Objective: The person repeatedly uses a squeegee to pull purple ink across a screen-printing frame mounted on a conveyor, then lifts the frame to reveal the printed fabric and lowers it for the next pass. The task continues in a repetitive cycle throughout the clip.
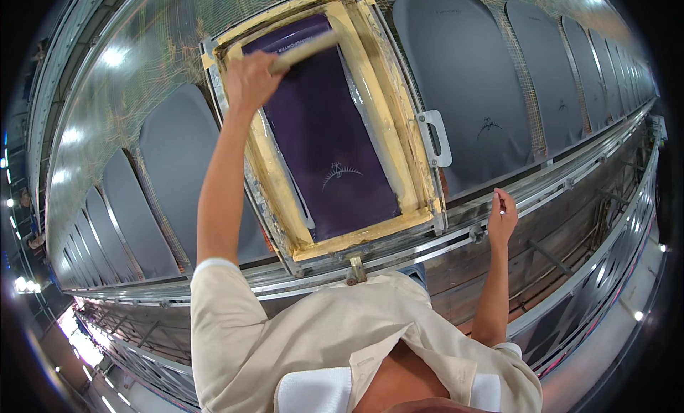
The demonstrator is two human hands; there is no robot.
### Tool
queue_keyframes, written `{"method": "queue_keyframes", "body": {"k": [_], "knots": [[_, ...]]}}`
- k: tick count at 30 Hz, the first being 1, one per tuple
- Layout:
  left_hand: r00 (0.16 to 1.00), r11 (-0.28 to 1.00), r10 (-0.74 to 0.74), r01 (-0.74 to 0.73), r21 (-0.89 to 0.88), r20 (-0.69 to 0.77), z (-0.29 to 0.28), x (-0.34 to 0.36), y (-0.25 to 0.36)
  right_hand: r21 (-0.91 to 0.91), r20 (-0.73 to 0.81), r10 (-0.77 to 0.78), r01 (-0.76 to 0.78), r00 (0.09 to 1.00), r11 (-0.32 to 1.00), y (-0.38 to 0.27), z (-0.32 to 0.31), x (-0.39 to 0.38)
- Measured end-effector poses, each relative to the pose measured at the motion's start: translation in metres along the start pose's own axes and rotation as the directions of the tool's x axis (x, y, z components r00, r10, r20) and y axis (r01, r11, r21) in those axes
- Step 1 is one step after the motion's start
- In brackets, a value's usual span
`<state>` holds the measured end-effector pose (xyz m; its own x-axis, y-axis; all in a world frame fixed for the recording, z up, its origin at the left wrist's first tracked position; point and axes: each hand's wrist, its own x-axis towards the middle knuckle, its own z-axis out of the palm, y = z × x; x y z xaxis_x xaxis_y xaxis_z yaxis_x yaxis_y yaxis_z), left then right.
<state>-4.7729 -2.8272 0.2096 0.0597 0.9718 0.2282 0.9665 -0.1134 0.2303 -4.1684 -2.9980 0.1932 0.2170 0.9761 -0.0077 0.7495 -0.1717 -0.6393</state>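
My left hand (251,84) is closed around one end of a wooden squeegee (308,51), which lies slantwise across the far part of a printing screen. The screen's frame (420,212) is lined with yellowish tape around a dark purple mesh window (313,128). A pale spiky arc-shaped emblem (342,172) shows in the near part of the window. Whitish wet-looking streaks run along the window's long sides. My right hand (502,217) hangs off the table's near edge, right of the screen, fingers loosely bent and apart, with nothing visible in them.
Dark grey rounded panels (463,78) lie in a row to the right, some with small dark emblems. More grey panels (171,164) line the left. A pale handle (438,139) sticks out from the frame's right side. Metal rails (399,258) run along the near edge.
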Motion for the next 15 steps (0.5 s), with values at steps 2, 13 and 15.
{"method": "queue_keyframes", "body": {"k": [2, 13, 15], "knots": [[0.997, 0.999, 0.044, -0.043, -0.027, 0.055, -0.019, -0.032, 0.023, 0.021, -0.004, 0.039, -0.039, 0.999, 0.999, 0.006, 0.007, -0.002], [0.743, 0.839, 0.543, -0.478, -0.259, 0.390, -0.058, -0.085, 0.151, -0.062, -0.077, -0.020, 0.015, 0.997, 0.998, 0.006, 0.021, -0.004], [0.683, 0.785, 0.619, -0.516, -0.343, 0.387, -0.037, -0.072, 0.177, -0.128, -0.045, -0.049, 0.043, 0.998, 0.991, 0.009, 0.018, -0.006]]}}
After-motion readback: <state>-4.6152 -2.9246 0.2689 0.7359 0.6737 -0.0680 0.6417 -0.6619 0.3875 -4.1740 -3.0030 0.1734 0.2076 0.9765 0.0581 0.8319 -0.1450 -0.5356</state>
